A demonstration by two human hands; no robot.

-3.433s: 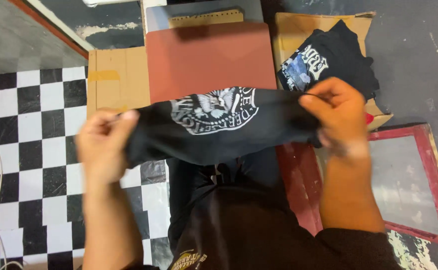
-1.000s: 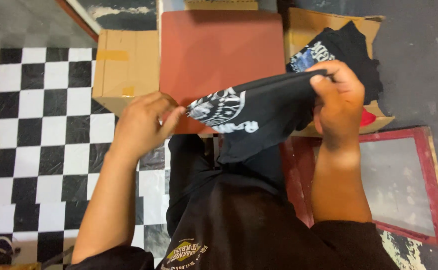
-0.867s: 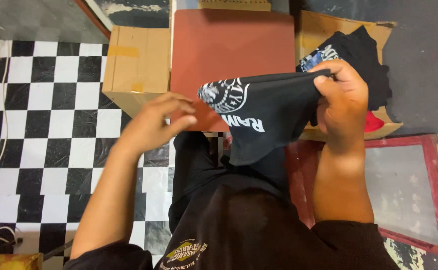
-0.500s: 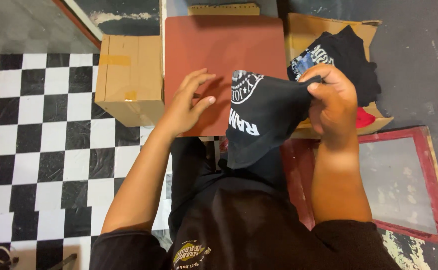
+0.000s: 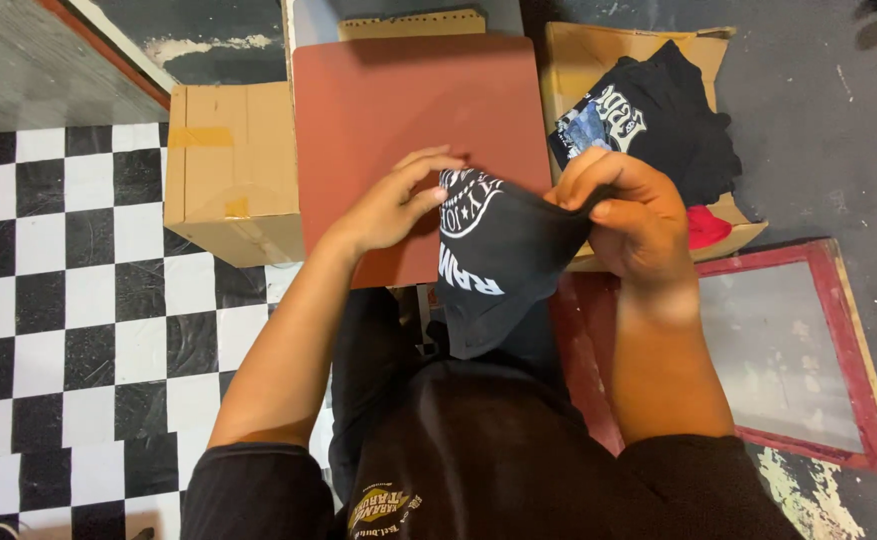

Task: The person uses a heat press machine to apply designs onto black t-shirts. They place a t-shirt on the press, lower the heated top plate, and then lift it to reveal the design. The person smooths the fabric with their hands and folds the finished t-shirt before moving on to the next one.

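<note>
Even, moderately bright overhead light; soft shadows (darkest at the upper right corner); focus mostly sharp.

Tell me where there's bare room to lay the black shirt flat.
The flat red-brown board is bare above the left hand and across its upper half, bordered by the brown cardboard box on one side. The open cardboard box beyond the right hand is crowded with folded black printed shirts.
</note>
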